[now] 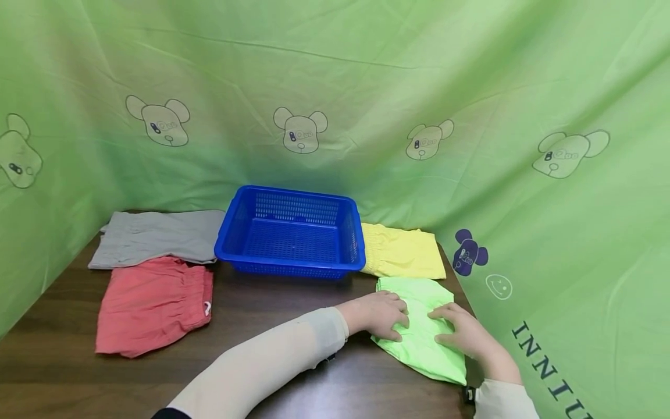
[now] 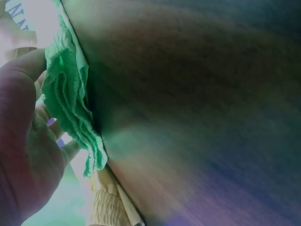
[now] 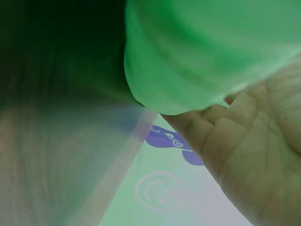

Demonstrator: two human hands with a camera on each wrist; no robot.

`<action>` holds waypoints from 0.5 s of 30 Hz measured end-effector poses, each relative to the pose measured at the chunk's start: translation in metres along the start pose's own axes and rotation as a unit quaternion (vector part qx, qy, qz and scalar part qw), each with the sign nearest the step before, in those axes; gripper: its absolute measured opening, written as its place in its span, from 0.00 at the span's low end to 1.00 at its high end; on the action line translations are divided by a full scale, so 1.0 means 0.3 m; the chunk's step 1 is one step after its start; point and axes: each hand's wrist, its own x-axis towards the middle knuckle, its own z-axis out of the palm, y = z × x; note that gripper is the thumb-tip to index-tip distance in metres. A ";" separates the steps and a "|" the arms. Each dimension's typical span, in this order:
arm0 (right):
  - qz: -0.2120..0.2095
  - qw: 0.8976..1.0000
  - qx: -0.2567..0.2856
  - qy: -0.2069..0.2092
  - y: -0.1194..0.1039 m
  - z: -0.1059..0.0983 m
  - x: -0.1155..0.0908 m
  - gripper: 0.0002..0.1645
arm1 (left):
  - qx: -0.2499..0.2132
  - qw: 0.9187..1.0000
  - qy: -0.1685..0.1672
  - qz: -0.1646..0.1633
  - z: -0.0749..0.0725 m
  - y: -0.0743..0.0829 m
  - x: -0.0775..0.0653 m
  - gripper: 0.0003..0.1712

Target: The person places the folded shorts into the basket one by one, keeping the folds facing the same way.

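Folded lime-green shorts (image 1: 419,355) lie at the right side of the table, with gathered waistband fabric showing in the left wrist view. My left hand (image 1: 381,314) rests on their left part, fingers spread and slightly bent. From the right, my right hand (image 1: 463,333) touches the same green cloth with thumb and fingers apart. In the right wrist view, a smooth rounded edge of the shorts hangs over the table side of the palm, hiding most fingertips.
A blue plastic basket (image 1: 293,265) stands at the back middle, nothing inside it. Folded yellow shorts (image 1: 405,251) lie right of it, behind the green ones. Grey folded clothing (image 1: 162,235) and red shorts (image 1: 152,305) are at the left. A green curtain (image 1: 356,70) surrounds the wooden table (image 1: 262,326).
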 end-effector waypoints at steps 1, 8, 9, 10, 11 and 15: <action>0.002 1.000 0.001 -0.002 0.001 0.001 0.001 0.27 | 0.000 1.000 0.001 0.002 -0.001 0.001 -0.001 0.24; 0.010 1.000 0.004 -0.016 -0.004 0.000 0.009 0.28 | 0.004 1.000 -0.004 0.003 -0.012 0.000 -0.009 0.24; 0.007 1.000 0.005 -0.018 -0.008 -0.001 0.010 0.28 | 0.004 1.000 -0.006 0.002 -0.013 0.000 -0.010 0.24; 0.007 1.000 0.006 -0.020 -0.011 -0.003 0.011 0.28 | 0.002 1.000 -0.009 0.002 -0.012 -0.001 -0.010 0.24; 0.006 1.000 0.005 -0.022 -0.015 -0.004 0.012 0.28 | -0.001 1.000 -0.011 0.001 -0.009 -0.001 -0.010 0.24; 0.005 1.000 0.002 -0.025 -0.030 -0.008 0.013 0.27 | -0.009 1.000 -0.016 0.000 -0.003 -0.003 -0.015 0.24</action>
